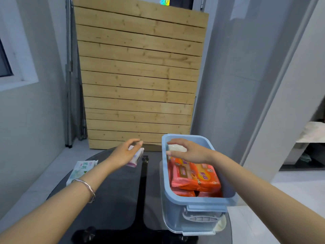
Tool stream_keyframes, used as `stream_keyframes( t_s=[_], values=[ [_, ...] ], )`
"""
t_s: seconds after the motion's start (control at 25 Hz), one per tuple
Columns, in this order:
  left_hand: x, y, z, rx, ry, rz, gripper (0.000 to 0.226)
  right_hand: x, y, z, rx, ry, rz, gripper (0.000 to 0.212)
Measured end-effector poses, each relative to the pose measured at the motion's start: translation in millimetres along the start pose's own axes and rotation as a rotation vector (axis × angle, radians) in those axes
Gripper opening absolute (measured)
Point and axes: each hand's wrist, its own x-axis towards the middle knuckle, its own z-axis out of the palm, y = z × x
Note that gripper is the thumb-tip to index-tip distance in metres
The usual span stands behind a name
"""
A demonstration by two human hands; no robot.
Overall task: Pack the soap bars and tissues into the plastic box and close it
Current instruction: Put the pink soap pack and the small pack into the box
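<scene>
A light blue plastic box (195, 199) stands open on the right of the dark glass table (114, 199). Several orange and pink wrapped soap bars (193, 176) lie inside it, and a pale item (175, 148) sits at its far end. My right hand (188, 152) hovers over the far half of the box, fingers spread, holding nothing. My left hand (124, 154) grips a small white and pink tissue pack (136, 156) above the table's far edge, left of the box. A green and white tissue pack (80, 170) lies on the table's left side.
A wooden slatted panel (140, 76) leans against the wall behind the table. The box sits on its blue lid (198, 232), whose edge shows below the box. Grey floor surrounds the round table. A doorway opens at the right.
</scene>
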Motion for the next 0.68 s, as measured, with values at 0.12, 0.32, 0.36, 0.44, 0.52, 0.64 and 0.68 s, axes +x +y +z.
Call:
stream_keyframes(
  t_s=[0.12, 0.32, 0.36, 0.44, 0.52, 0.64, 0.68],
  values=[
    [19.1, -38.5, -8.0, -0.031, 0.105, -0.104, 0.046, 31.6, -15.3, 17.2, -0.054, 0.038, -0.022, 0.056],
    [48.0, -75.5, 15.4, 0.041, 0.108, -0.214, 0.055, 67.0, -4.6, 27.6, -0.123, 0.056, -0.008, 0.049],
    [54.6, -79.5, 21.3, 0.081, 0.125, -0.224, 0.06, 68.5, 1.2, 31.7, -0.107, 0.073, -0.017, 0.047],
    [67.0, -87.0, 33.4, 0.17, 0.169, -0.241, 0.067, 69.0, 11.2, 40.5, -0.046, 0.113, -0.05, 0.042],
    [77.9, -94.2, 45.4, 0.228, 0.156, -0.276, 0.073, 70.5, 16.7, 44.8, -0.003, 0.136, -0.062, 0.038],
    [86.5, -101.7, 58.2, 0.323, 0.137, -0.342, 0.082, 71.5, 16.8, 45.4, 0.019, 0.144, -0.065, 0.035],
    [87.8, -101.9, 60.2, 0.334, 0.152, -0.353, 0.079, 71.2, 16.0, 45.5, 0.027, 0.146, -0.067, 0.035]
  ],
)
